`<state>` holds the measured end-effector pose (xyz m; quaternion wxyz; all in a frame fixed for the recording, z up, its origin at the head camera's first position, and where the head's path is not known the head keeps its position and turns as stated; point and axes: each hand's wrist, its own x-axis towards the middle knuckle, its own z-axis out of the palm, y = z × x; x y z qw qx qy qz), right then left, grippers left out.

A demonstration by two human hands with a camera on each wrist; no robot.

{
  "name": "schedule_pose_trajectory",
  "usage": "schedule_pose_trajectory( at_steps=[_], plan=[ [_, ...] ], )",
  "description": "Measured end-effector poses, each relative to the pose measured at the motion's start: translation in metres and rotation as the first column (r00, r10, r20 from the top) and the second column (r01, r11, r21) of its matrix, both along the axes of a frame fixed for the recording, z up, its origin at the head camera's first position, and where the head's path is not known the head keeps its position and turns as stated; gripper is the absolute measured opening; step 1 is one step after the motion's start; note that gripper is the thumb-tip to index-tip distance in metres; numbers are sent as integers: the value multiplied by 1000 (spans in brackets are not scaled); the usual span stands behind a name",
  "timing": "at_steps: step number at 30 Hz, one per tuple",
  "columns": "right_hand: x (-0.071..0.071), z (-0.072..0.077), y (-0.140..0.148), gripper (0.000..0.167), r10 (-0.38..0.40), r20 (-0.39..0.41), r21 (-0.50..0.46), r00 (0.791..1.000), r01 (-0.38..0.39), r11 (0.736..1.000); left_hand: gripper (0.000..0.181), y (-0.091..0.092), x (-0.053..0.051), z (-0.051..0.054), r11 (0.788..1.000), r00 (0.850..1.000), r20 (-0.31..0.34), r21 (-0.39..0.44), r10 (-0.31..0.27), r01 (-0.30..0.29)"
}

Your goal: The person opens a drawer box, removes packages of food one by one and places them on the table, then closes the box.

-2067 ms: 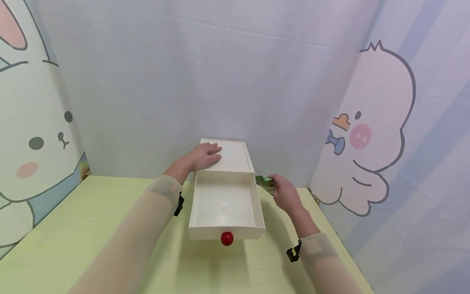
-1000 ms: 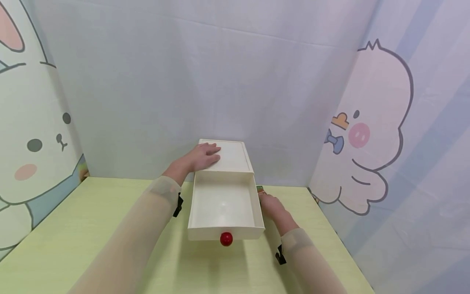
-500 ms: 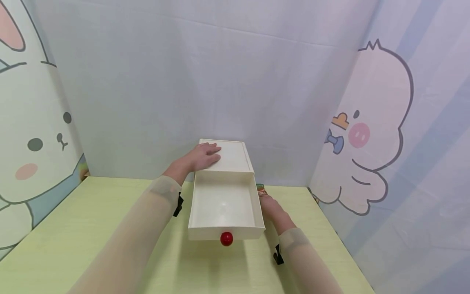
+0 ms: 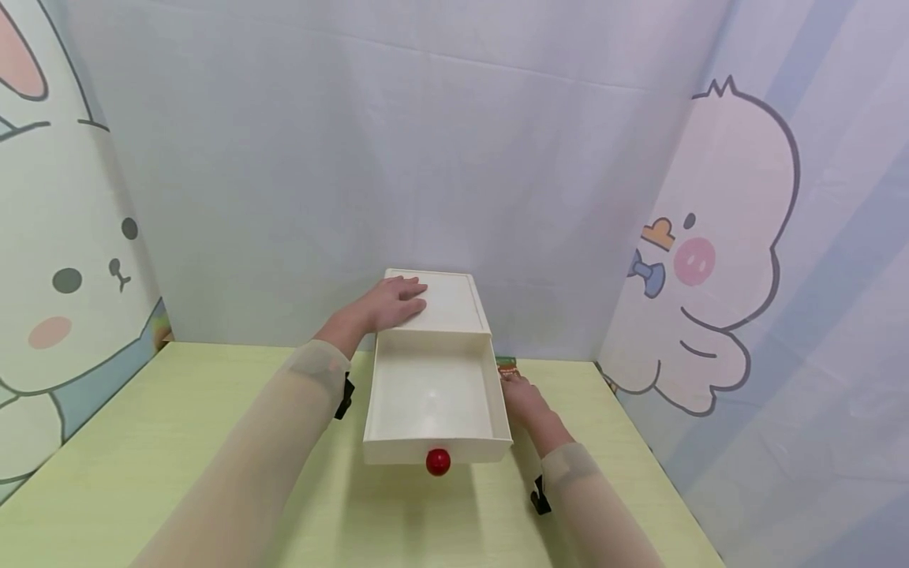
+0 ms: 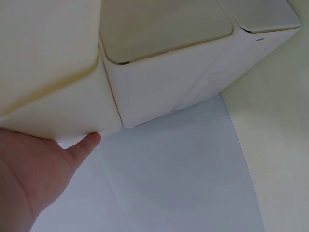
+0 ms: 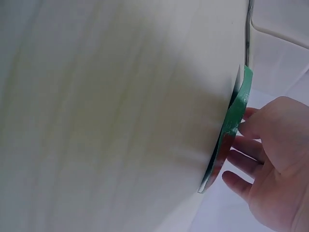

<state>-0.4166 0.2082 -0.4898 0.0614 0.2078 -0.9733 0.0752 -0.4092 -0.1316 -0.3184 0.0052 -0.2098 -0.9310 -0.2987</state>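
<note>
A white drawer unit (image 4: 450, 304) stands on the table with its top drawer (image 4: 433, 390) pulled out. The drawer's bare inside shows, and a red round knob (image 4: 438, 461) is on its front. My left hand (image 4: 389, 304) rests flat on top of the unit, its fingers spread. Right of the drawer, a flat green and red packet (image 4: 507, 366) lies on the table. My right hand (image 4: 524, 402) is beside it; in the right wrist view its loosely bent fingers (image 6: 236, 183) are at the packet's face, not wrapped round it. The drawer side partly hides this hand.
The pale yellow-green table (image 4: 213, 442) extends to both sides. Lower drawers (image 5: 169, 77) of the unit show in the left wrist view. A pale curtain (image 4: 284, 158) hangs behind, with a cartoon rabbit at left and a cartoon chick at right.
My right hand has carried the packet down and left to the table beside the drawer. Its fingers have loosened from the packet. The left hand and drawer have stayed still.
</note>
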Motion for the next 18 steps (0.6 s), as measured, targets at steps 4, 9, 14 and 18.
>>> schedule_pose_trajectory(
  at_steps=[4,9,14,18],
  plan=[
    [6,6,1,40,20,-30,-9,999,-21,1000,63,0,-1,-1,1000,1000,-3,1,-1,1],
    [9,13,3,36,7,-32,-69,999,-9,998,63,0,-1,-2,1000,1000,-7,1,-1,1],
    [15,21,7,35,-3,-25,-182,1000,-1,983,63,0,-2,-2,1000,1000,-11,-3,-5,5],
    [22,30,9,39,14,-42,-225,999,-23,974,63,0,-3,-2,1000,1000,-7,0,-1,1]
  ],
)
